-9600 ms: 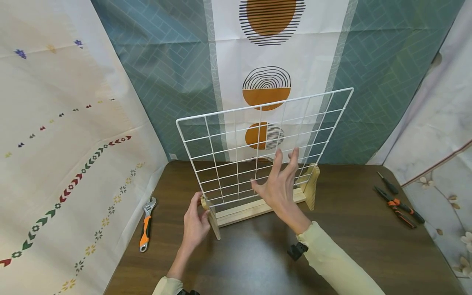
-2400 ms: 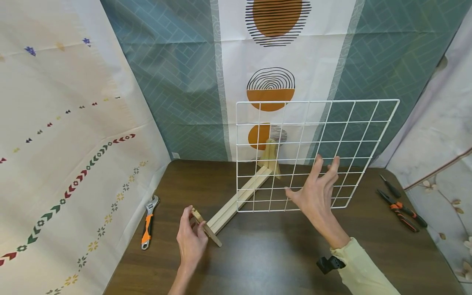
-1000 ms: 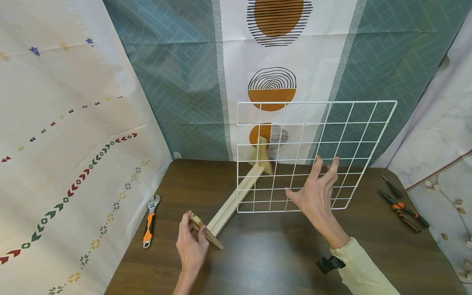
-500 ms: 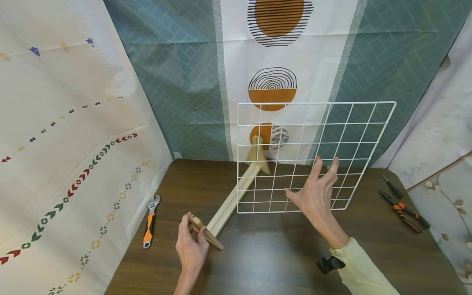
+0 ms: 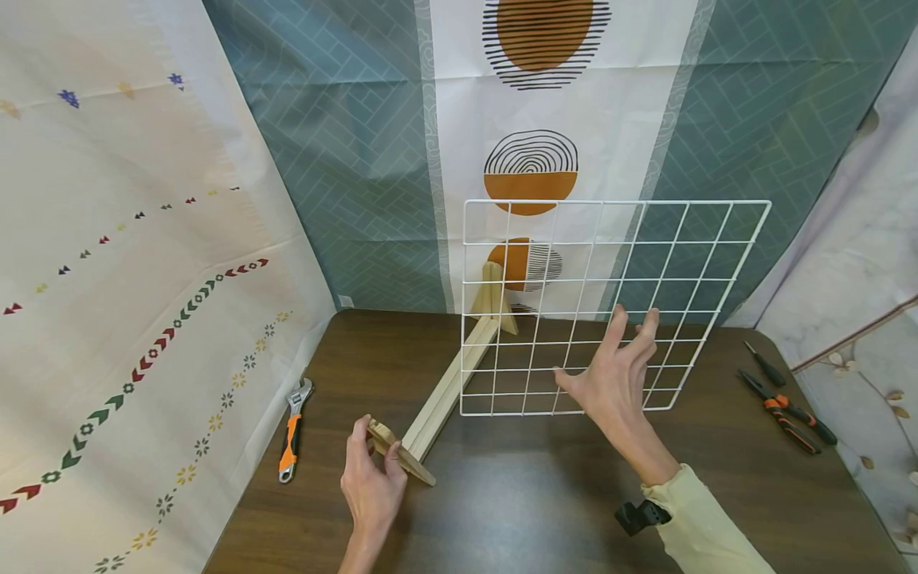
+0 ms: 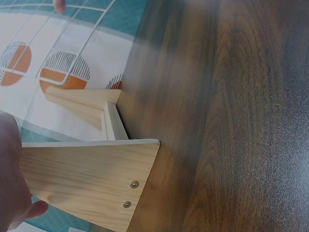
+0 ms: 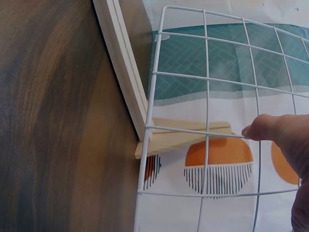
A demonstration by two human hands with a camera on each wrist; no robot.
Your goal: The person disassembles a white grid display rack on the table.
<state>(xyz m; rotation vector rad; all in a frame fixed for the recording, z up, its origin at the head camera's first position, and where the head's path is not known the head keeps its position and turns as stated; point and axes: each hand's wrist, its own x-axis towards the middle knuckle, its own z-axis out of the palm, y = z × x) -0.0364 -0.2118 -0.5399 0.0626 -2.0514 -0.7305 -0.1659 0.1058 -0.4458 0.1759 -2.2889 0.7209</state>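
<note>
My left hand (image 5: 373,482) grips the near end panel (image 5: 412,464) of a pale wooden stand, thumb on one side and fingers on the other. Two screw heads (image 6: 134,184) show on that panel's outer face in the left wrist view. A grooved crossbar (image 5: 443,399) runs diagonally away to the far end panel (image 5: 492,275), partly behind the wires. To the right, my right hand (image 5: 617,375) holds a white wire grid panel (image 5: 617,202) upright, fingers spread across it. The thumb (image 7: 263,128) presses on a wire in the right wrist view. The grid stands apart from the stand's groove.
An adjustable wrench (image 5: 290,434) with an orange and black handle lies at the table's left edge. Pliers (image 5: 789,412) and a dark screwdriver (image 5: 764,365) lie at the right. Patterned cloths hang behind the brown table (image 5: 516,510) and at both sides.
Earlier the grid stood between the stand's end panels; it is now off to the right. The stand has turned from crosswise to diagonal, its far end still swinging slightly left over the last second.
</note>
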